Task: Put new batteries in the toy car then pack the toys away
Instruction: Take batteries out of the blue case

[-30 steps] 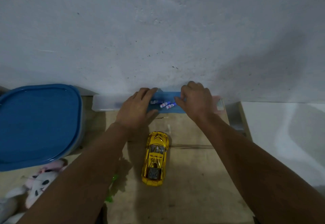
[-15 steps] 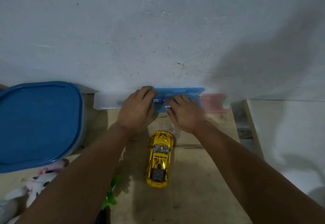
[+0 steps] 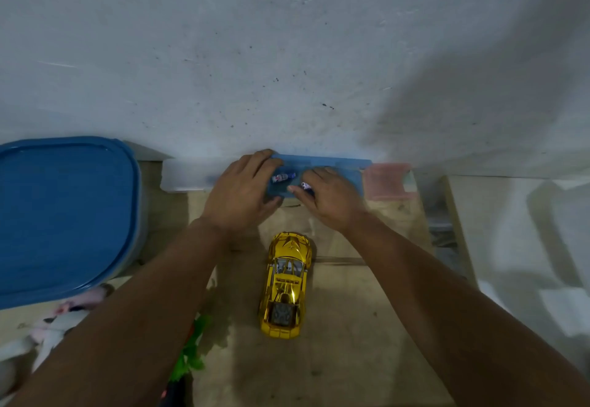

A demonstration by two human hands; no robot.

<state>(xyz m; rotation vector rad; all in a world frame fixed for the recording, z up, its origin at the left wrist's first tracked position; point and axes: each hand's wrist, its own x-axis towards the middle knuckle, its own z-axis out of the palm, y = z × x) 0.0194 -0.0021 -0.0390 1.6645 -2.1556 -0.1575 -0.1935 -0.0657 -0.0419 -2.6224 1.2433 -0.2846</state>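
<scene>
- Two hands reach to the far edge of the wooden table (image 3: pixel 335 358), where a blue tray (image 3: pixel 338 169) lies flat against the grey wall (image 3: pixel 287 55).
- Our left hand (image 3: pixel 242 192) lies on the left end of the blue tray, fingers fairly straight and together, the thumb along the tray's near edge; it grips nothing that we can see.
- Our right hand (image 3: pixel 329 196) lies over the tray's middle, fingers bent down around a small battery (image 3: pixel 306 186), of which only a white and purple end shows; we cannot tell whether it is really pinched or just touched.
- One more battery (image 3: pixel 282 177) lies loose in the tray between the two hands, touching neither.
- Our yellow toy car (image 3: pixel 285 283) stands on the table, near the wrists and apart from both hands, nose pointed at the tray.
- At the left, a big tub with a blue lid (image 3: pixel 60 215) stands by the wall, and a clear box (image 3: pixel 185 175) lies just beside the blue tray.
- On the tray's right a pink box (image 3: pixel 386 180) lies just beside it.
- Near the bottom left corner a soft white and pink plush toy (image 3: pixel 60 320) lies partly under our left forearm, with a green toy (image 3: pixel 191 352) close to it.
</scene>
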